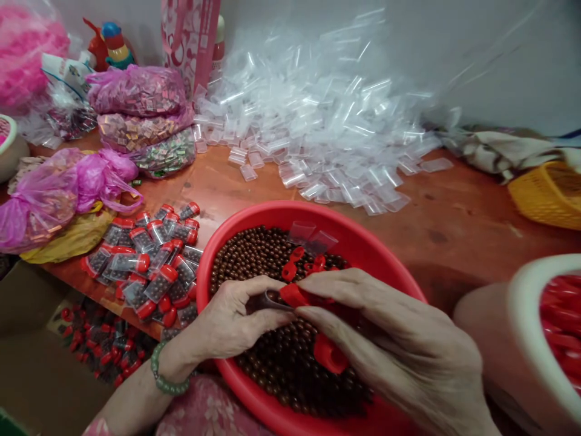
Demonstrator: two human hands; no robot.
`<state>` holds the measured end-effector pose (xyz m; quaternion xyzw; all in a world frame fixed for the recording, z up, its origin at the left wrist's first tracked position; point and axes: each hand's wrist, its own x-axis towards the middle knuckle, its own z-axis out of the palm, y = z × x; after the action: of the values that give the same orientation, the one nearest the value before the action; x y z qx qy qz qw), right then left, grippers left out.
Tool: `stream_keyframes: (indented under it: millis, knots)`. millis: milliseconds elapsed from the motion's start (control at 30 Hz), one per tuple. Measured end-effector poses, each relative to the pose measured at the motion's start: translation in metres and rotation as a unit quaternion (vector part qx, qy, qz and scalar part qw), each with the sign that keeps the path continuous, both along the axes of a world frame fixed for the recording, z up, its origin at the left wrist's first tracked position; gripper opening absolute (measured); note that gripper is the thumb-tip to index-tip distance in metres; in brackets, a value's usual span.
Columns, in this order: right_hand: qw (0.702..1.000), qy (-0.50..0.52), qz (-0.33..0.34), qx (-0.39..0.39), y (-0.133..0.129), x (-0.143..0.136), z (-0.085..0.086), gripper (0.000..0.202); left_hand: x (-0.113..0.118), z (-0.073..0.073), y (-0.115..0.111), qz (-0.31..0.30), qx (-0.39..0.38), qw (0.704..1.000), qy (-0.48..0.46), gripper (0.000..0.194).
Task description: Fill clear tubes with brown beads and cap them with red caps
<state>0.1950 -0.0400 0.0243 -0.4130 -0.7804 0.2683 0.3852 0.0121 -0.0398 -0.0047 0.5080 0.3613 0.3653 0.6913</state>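
Note:
Over a red basin (308, 209) of small brown balls (254, 251), my left hand (240, 318) grips a clear plastic container (272, 300), lying on its side with brown balls at its mouth. My right hand (390, 339) pinches a red cap (295, 295) at the container's open end; whether it is fully seated I cannot tell. Below my right fingers another red cap (330, 354) shows, partly hidden by them. Loose red caps (290, 269) and two clear containers (321, 241) rest on the balls behind my hands.
Filled, red-capped containers (154, 260) pile left of the basin; more lie in a box (106, 342) below. Empty clear containers (308, 133) heap at the back. A white tub (521, 303) of red caps stands right, a yellow basket (544, 194) behind it. Pink bags (140, 91) sit left.

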Motion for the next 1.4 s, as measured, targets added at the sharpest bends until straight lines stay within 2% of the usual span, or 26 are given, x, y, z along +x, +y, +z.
stream_keyframes:
  millis: [133, 300, 367, 533, 833, 1033, 1167, 1267, 1400]
  knots:
    - [0.999, -0.031, 0.023, 0.025, -0.001, -0.003, -0.004, 0.031, 0.000, -0.004, -0.002, -0.003, 0.023, 1.000, 0.015, 0.013]
    - [0.993, -0.067, 0.022, 0.096, 0.001, -0.005, -0.009, 0.032, -0.001, -0.004, -0.002, -0.010, 0.080, 0.992, 0.098, 0.009]
    - [0.993, -0.060, 0.015, 0.096, 0.001, -0.005, -0.011, 0.029, -0.002, -0.004, -0.002, -0.025, 0.090, 0.988, 0.122, 0.009]
    - [1.000, -0.024, -0.014, 0.008, -0.001, -0.007, -0.016, 0.017, -0.006, -0.007, -0.001, -0.072, 0.074, 0.986, 0.132, 0.011]
    - [0.990, -0.085, -0.009, 0.110, -0.004, -0.010, -0.026, 0.018, -0.009, -0.011, 0.001, -0.092, 0.041, 0.987, 0.128, 0.012]
    - [0.982, -0.107, -0.006, 0.156, -0.004, -0.012, -0.032, 0.025, -0.008, -0.011, 0.001, -0.061, 0.008, 0.989, 0.132, 0.008]
    - [0.989, -0.099, 0.023, 0.111, 0.000, -0.011, -0.029, 0.032, -0.007, -0.010, 0.000, -0.042, 0.003, 0.992, 0.122, 0.013]
    - [0.992, -0.090, 0.053, 0.072, 0.004, -0.011, -0.025, 0.035, -0.006, -0.010, 0.001, -0.028, -0.021, 0.995, 0.090, 0.026]
    - [0.996, -0.060, 0.057, 0.015, 0.006, -0.008, -0.025, 0.036, -0.004, -0.013, 0.005, 0.015, -0.045, 0.998, 0.042, 0.037]
